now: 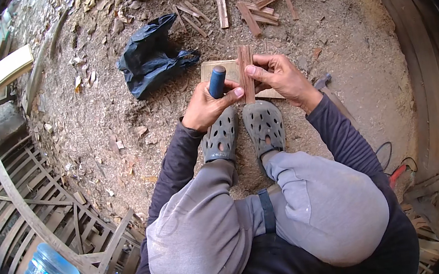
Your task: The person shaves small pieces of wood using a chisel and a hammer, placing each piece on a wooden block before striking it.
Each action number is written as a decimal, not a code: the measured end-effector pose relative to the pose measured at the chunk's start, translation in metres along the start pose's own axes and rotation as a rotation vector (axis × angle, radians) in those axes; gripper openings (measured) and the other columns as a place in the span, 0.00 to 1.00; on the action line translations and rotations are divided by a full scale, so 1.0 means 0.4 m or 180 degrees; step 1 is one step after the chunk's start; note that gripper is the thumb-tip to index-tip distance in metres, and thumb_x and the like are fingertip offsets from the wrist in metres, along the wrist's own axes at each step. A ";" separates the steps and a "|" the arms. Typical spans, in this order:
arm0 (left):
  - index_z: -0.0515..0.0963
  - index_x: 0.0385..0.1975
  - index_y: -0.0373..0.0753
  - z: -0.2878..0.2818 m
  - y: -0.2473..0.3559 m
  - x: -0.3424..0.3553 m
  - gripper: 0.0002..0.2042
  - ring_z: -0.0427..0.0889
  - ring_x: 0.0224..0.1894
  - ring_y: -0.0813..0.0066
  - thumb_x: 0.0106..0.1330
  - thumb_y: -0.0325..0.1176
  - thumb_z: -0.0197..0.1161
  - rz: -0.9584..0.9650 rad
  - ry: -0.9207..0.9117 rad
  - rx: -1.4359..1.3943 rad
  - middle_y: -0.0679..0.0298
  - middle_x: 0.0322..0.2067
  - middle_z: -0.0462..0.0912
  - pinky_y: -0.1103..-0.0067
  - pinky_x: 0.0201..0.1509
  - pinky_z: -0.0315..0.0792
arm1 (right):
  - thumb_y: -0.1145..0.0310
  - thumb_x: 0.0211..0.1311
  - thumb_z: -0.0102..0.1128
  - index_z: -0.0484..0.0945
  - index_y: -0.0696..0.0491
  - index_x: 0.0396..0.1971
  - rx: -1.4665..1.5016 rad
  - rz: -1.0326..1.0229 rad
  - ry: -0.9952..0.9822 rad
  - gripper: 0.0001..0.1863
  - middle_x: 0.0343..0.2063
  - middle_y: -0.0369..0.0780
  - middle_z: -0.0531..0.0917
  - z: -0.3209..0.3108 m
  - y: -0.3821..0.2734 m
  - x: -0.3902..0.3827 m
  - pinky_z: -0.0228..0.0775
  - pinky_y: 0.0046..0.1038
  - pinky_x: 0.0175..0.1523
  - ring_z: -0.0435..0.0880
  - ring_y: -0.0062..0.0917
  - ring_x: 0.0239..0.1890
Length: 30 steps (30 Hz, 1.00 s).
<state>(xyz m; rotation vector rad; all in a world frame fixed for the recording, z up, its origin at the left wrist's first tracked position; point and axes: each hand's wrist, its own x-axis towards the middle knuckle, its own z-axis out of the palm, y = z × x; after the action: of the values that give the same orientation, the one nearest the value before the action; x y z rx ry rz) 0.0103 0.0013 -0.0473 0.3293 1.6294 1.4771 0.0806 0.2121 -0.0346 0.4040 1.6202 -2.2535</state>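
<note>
Wood strip [246, 73] is pinched between thumb and fingers of the right hand [280, 77], over the board [231, 68] before the shoes [263, 123]; whether the board is touched cannot be told. Blue handle [217, 82] is enclosed by curled fingers of the left hand [207, 104], thumb by the strip's edge, apparently for steadying. Loose strips [264, 8] are heaped ahead, seemingly within reach.

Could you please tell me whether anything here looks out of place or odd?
I see no clear damage, but two things look untidy: the black plastic bag lies crumpled on the littered ground, and the loose wooden strips ahead of the right hand lie crisscrossed rather than neatly stacked.
</note>
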 end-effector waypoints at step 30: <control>0.82 0.33 0.37 0.017 -0.015 -0.003 0.11 0.65 0.20 0.90 0.61 0.38 0.72 0.0044 0.0371 -0.0285 0.75 0.21 0.76 0.86 0.23 0.57 | 0.61 0.69 0.59 0.78 0.60 0.51 0.0300 0.0220 -0.0154 0.19 0.40 0.38 0.84 0.005 0.023 0.015 0.81 0.25 0.42 0.83 0.18 0.39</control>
<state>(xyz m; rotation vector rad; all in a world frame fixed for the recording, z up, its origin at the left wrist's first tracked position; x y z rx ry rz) 0.0182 0.0034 -0.0517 0.2081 1.6487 1.6002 0.0788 0.2067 -0.0443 0.4191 1.4580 -2.2762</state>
